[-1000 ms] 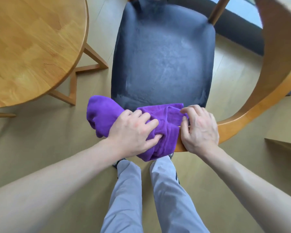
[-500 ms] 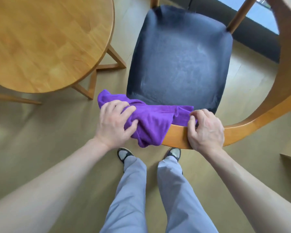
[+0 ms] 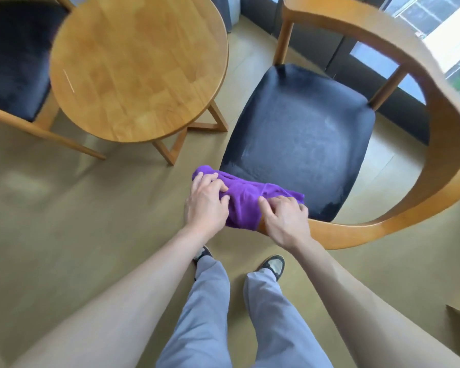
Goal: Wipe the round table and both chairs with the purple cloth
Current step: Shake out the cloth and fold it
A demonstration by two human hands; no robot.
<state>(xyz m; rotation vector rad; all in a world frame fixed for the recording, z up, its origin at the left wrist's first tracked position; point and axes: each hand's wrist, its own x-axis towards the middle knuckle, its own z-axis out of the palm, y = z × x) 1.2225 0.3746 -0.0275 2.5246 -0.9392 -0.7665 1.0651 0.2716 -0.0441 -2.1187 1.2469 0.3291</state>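
Observation:
The purple cloth (image 3: 243,205) is bunched over the near end of the curved wooden backrest (image 3: 361,235) of the chair with the black seat (image 3: 300,139). My left hand (image 3: 206,205) grips the cloth's left part, fingers curled into it. My right hand (image 3: 284,221) lies on the cloth's right end and the rail, fingers bent onto the fabric. The round wooden table (image 3: 138,67) stands at the upper left. A second chair with a dark seat (image 3: 11,57) is behind it at the far left.
The table's wooden legs (image 3: 178,144) stand close to the chair seat's left edge. A window wall (image 3: 383,57) runs behind the chair. My legs and shoes (image 3: 272,264) stand on the beige floor just below the backrest.
The view has pulled back and tilted up, showing the whole table and the second chair. Both hands have drawn closer together on the cloth; the right hand now covers its end.

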